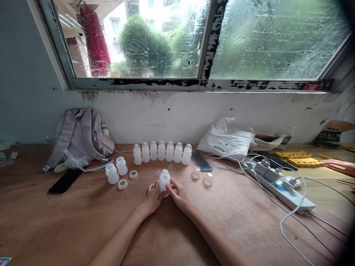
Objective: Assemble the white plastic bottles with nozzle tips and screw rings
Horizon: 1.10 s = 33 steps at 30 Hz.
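Observation:
Both of my hands hold one small translucent white bottle point(164, 180) upright on the brown table point(83, 221). My left hand point(152, 197) grips its left side and my right hand point(178, 193) its right side. Behind it stands a row of several capped bottles point(162, 152). To the left stand two open bottles point(117, 170) with two white rings point(128, 178) beside them. Two clear round lids point(203, 178) lie to the right.
A grey backpack point(80, 136) and a black phone point(65, 180) lie at the left. A white plastic bag point(226, 139), a power strip point(280, 185) with cables and yellow trays point(301, 158) are at the right. Another person's hand point(340, 166) reaches in at the right edge.

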Each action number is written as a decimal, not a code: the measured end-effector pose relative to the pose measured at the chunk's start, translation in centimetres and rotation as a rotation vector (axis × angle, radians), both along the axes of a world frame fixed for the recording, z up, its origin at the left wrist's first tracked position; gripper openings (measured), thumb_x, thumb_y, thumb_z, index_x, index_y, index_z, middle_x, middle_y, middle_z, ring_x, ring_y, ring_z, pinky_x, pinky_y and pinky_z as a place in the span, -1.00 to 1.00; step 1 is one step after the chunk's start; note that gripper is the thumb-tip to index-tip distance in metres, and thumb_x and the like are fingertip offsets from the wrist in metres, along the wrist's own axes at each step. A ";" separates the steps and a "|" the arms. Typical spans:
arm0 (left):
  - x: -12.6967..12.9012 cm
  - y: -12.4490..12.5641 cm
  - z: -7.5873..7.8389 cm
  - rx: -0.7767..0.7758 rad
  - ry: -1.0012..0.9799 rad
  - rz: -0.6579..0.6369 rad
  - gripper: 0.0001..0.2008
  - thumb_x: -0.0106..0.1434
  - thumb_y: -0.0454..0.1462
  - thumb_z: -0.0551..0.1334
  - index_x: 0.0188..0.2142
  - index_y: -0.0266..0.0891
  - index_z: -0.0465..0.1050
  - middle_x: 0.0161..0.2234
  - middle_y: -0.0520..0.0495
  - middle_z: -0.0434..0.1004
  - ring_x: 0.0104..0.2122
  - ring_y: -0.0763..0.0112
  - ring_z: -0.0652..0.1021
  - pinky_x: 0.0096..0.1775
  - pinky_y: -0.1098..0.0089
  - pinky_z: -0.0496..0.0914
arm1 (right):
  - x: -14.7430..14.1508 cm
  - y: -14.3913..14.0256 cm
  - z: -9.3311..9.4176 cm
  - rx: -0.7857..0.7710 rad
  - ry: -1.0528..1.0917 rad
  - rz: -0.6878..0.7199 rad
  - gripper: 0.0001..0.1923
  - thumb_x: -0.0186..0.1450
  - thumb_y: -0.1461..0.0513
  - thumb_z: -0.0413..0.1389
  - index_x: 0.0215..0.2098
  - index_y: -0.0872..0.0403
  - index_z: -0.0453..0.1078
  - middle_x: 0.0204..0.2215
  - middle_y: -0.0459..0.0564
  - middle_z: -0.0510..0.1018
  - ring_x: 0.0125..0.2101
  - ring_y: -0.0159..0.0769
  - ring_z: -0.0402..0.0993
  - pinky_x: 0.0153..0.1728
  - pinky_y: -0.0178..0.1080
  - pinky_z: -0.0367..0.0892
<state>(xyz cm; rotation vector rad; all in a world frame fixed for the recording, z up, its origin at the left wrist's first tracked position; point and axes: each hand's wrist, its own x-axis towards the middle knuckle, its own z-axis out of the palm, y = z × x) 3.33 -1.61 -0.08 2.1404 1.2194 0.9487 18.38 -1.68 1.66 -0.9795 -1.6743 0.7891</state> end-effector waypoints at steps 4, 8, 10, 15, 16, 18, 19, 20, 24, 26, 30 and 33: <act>0.1 0.1 0.3 -0.057 0.000 0.081 -0.72 0.12 -0.09 0.10 -0.22 -0.17 0.21 -0.25 -0.05 0.44 -0.17 0.26 0.40 -0.01 0.10 0.11 | 0.3 0.1 0.2 0.028 -0.004 0.016 -0.58 0.21 0.10 -0.04 0.03 0.01 0.21 -0.16 0.03 0.40 -0.23 -0.25 0.36 -0.26 -0.23 0.33; -0.2 0.2 1.7 -0.052 -0.038 0.151 -0.47 -0.07 -0.06 0.25 -0.11 -0.15 0.19 -0.13 -0.10 0.37 -0.08 0.18 0.35 -0.04 0.13 0.17 | 0.8 0.6 0.2 -0.012 0.077 -0.032 -0.58 0.23 0.07 -0.09 0.02 0.03 0.21 -0.18 0.05 0.42 -0.25 -0.26 0.38 -0.27 -0.22 0.34; -0.3 0.2 3.1 0.011 -0.101 0.143 -0.37 -0.06 -0.07 0.25 -0.01 -0.16 0.11 -0.04 -0.14 0.29 -0.03 0.20 0.31 -0.04 0.20 0.20 | 1.0 0.9 0.1 -0.020 0.089 -0.076 -0.58 0.22 0.06 -0.08 -0.01 0.06 0.24 -0.22 0.07 0.43 -0.28 -0.26 0.39 -0.31 -0.22 0.35; -0.2 0.4 8.2 0.134 -0.092 0.102 -0.54 0.05 -0.10 0.18 -0.04 -0.14 0.22 -0.13 -0.08 0.38 -0.14 0.32 0.40 -0.11 0.33 0.27 | 1.0 1.0 -0.1 -0.034 0.086 -0.125 -0.60 0.21 0.06 -0.07 -0.06 0.08 0.26 -0.28 0.06 0.43 -0.36 -0.29 0.40 -0.40 -0.25 0.35; -0.3 0.6 9.1 0.129 -0.038 0.076 -0.63 0.06 -0.11 0.17 -0.12 -0.14 0.30 -0.20 -0.05 0.43 -0.20 0.33 0.43 -0.15 0.35 0.29 | 1.0 1.0 -0.1 -0.037 0.085 -0.125 -0.60 0.21 0.06 -0.07 -0.07 0.08 0.27 -0.28 0.06 0.43 -0.37 -0.30 0.40 -0.41 -0.27 0.35; -0.8 1.4 10.9 0.132 0.049 0.051 -0.75 0.07 -0.12 0.15 -0.27 -0.15 0.39 -0.31 0.00 0.47 -0.29 0.37 0.46 -0.22 0.40 0.31 | 1.0 1.0 -0.1 -0.046 0.084 -0.132 -0.61 0.21 0.06 -0.07 -0.08 0.09 0.27 -0.28 0.06 0.42 -0.39 -0.32 0.39 -0.44 -0.28 0.35; -1.2 2.0 11.7 0.140 0.076 0.063 -0.77 0.07 -0.12 0.15 -0.30 -0.15 0.41 -0.34 0.01 0.48 -0.32 0.38 0.46 -0.24 0.41 0.32 | 1.0 1.0 -0.1 -0.051 0.084 -0.140 -0.61 0.21 0.06 -0.07 -0.09 0.09 0.27 -0.29 0.06 0.42 -0.41 -0.33 0.38 -0.45 -0.29 0.34; -1.9 2.6 12.4 0.149 0.092 0.088 -0.77 0.07 -0.11 0.15 -0.32 -0.16 0.41 -0.37 0.02 0.49 -0.34 0.38 0.47 -0.26 0.42 0.32 | 1.0 1.1 -0.1 -0.057 0.084 -0.147 -0.61 0.21 0.06 -0.08 -0.09 0.10 0.27 -0.30 0.05 0.41 -0.42 -0.34 0.38 -0.46 -0.30 0.34; -5.7 5.6 15.0 0.180 0.106 0.278 -0.73 0.02 -0.07 0.18 -0.35 -0.18 0.43 -0.40 0.02 0.50 -0.40 0.39 0.48 -0.32 0.44 0.32 | 1.1 1.3 -0.3 -0.076 0.077 -0.165 -0.62 0.21 0.05 -0.09 -0.10 0.09 0.26 -0.34 0.02 0.40 -0.43 -0.34 0.37 -0.48 -0.31 0.33; -7.8 7.1 15.8 0.182 0.116 0.365 -0.72 0.00 -0.06 0.18 -0.36 -0.18 0.43 -0.39 0.01 0.51 -0.40 0.39 0.49 -0.32 0.44 0.32 | 1.1 1.5 -0.5 -0.071 0.068 -0.170 -0.63 0.22 0.05 -0.09 -0.12 0.09 0.27 -0.36 0.01 0.40 -0.43 -0.34 0.37 -0.47 -0.31 0.32; -10.8 9.4 15.5 0.180 0.194 0.469 -0.69 -0.02 -0.04 0.19 -0.36 -0.20 0.43 -0.40 -0.03 0.51 -0.35 0.35 0.49 -0.30 0.43 0.32 | 1.0 1.6 -0.7 -0.052 0.041 -0.161 -0.65 0.22 0.07 -0.08 -0.14 0.10 0.28 -0.39 0.00 0.41 -0.46 -0.36 0.35 -0.43 -0.29 0.32; -11.8 10.6 14.3 0.154 0.239 0.556 -0.67 -0.01 -0.05 0.18 -0.34 -0.22 0.42 -0.35 -0.06 0.52 -0.29 0.31 0.48 -0.28 0.43 0.32 | 1.0 1.6 -0.8 -0.055 0.023 -0.144 -0.65 0.21 0.07 -0.08 -0.14 0.10 0.28 -0.38 0.00 0.41 -0.47 -0.37 0.35 -0.46 -0.30 0.31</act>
